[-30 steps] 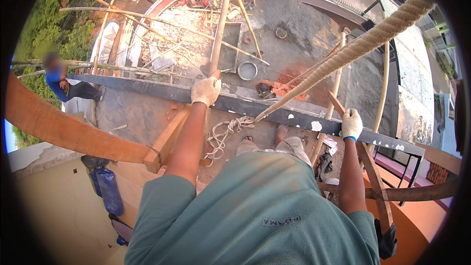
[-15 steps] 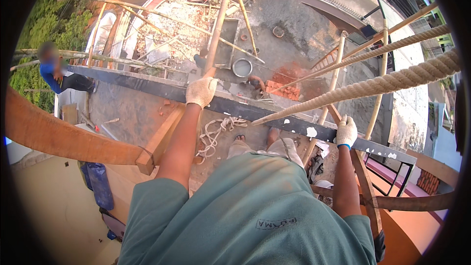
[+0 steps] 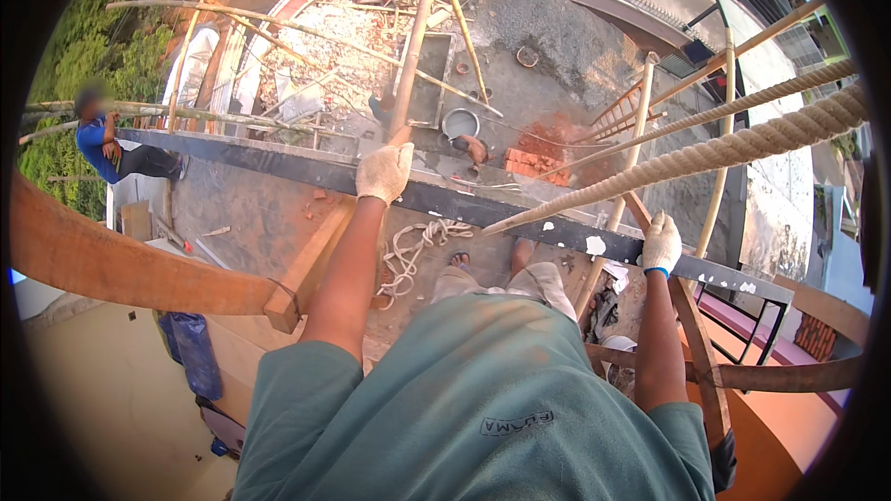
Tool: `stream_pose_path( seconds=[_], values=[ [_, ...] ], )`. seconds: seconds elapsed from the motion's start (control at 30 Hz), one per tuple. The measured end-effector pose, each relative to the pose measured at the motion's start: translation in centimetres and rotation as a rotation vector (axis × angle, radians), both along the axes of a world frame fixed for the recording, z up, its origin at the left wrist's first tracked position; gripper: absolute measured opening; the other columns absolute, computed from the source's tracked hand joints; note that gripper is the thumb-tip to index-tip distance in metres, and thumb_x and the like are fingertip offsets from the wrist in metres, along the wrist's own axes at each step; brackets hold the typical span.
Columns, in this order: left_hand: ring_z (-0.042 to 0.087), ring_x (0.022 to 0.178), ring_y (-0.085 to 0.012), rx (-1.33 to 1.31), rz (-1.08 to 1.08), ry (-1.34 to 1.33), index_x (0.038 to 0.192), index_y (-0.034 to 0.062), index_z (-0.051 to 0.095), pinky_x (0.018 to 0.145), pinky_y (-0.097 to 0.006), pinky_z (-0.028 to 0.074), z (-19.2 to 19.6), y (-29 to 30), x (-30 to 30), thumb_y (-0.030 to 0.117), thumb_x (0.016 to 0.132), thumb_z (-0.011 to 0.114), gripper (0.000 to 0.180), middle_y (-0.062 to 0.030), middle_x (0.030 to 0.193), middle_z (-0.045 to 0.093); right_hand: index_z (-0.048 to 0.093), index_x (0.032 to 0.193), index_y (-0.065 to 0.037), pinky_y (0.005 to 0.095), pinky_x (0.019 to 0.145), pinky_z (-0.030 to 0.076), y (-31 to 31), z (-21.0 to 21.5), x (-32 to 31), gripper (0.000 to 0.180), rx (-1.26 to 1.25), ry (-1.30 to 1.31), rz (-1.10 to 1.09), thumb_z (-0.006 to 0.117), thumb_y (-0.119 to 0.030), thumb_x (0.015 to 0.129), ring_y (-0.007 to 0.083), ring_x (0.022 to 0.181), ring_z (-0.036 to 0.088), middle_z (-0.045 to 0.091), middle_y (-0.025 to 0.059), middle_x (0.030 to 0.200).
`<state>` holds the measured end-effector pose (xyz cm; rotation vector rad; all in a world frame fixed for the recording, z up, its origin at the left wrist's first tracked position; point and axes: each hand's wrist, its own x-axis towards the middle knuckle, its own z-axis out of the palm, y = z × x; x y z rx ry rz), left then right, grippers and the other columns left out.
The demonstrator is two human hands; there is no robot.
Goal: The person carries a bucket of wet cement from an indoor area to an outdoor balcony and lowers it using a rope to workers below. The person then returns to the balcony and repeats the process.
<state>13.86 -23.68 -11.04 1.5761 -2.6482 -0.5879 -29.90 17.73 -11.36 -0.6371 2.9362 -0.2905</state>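
Observation:
A long dark metal beam (image 3: pixel 464 208) with white patches crosses in front of me, from far left to lower right. My left hand (image 3: pixel 385 173), in a cream knit glove, is closed over it near a bamboo pole (image 3: pixel 417 46). Farther right, my right hand (image 3: pixel 662 243) wears a similar glove with a blue cuff, its fingers bent over the beam; the fingertips are partly hidden. A thick twisted rope (image 3: pixel 696 165) slants from the upper right down to the beam between my hands. White rope (image 3: pixel 406 255) lies in loose coils by my feet.
A person in blue (image 3: pixel 107 144) stands at the beam's far left end. Below, another person bends near a round tub (image 3: pixel 460 123) and orange bricks (image 3: pixel 536 165). Bamboo scaffolding, a wooden beam (image 3: pixel 139 255) at left, and a ladder (image 3: pixel 620 111) surround me.
My view has shifted slightly, and both hands stay on the beam. The person in blue has changed arm position, and the bending person below has moved closer to the tub.

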Motion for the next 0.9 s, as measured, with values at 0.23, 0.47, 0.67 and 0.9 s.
stream_pose_path(
  seconds=[0.23, 0.47, 0.67, 0.9],
  values=[
    [0.074, 0.097, -0.0453, -0.017, 0.027, 0.036, 0.148, 0.0246, 0.065, 0.088, -0.057, 0.058, 0.7, 0.3, -0.4, 0.028, 0.102, 0.055, 0.048, -0.0223, 0.109, 0.077, 0.075, 0.111, -0.005, 0.0547, 0.09, 0.055, -0.5, 0.8, 0.4, 0.046, -0.012, -0.015, -0.013, 0.049, -0.043, 0.113, 0.0467, 0.103, 0.072, 0.076, 0.0249, 0.106],
    [0.075, 0.1, -0.0431, 0.012, 0.01, 0.025, 0.148, 0.0249, 0.065, 0.09, -0.055, 0.058, 1.1, 0.2, -0.5, 0.026, 0.101, 0.056, 0.049, -0.0202, 0.113, 0.078, 0.075, 0.111, -0.006, 0.0549, 0.088, 0.056, -0.3, 0.6, 0.2, 0.044, 0.026, -0.025, -0.018, 0.051, -0.043, 0.112, 0.0468, 0.101, 0.073, 0.076, 0.0246, 0.105],
    [0.075, 0.099, -0.0422, 0.013, 0.044, 0.035, 0.124, 0.0184, 0.077, 0.089, -0.054, 0.059, 0.9, 0.3, -0.4, 0.031, 0.102, 0.057, 0.033, -0.0193, 0.11, 0.078, 0.075, 0.111, -0.006, 0.0547, 0.088, 0.055, -0.4, 0.3, 0.2, 0.043, -0.002, -0.036, -0.024, 0.052, -0.042, 0.112, 0.0469, 0.1, 0.072, 0.076, 0.0253, 0.104],
    [0.074, 0.09, -0.0447, -0.006, 0.022, -0.006, 0.096, 0.0116, 0.077, 0.081, -0.055, 0.059, 0.7, 0.2, -0.6, 0.033, 0.103, 0.054, 0.032, -0.0215, 0.096, 0.076, 0.076, 0.11, -0.006, 0.0544, 0.089, 0.055, -0.3, 0.2, -0.1, 0.043, 0.04, -0.051, -0.017, 0.052, -0.041, 0.111, 0.0468, 0.101, 0.072, 0.076, 0.0255, 0.107]
  ],
)
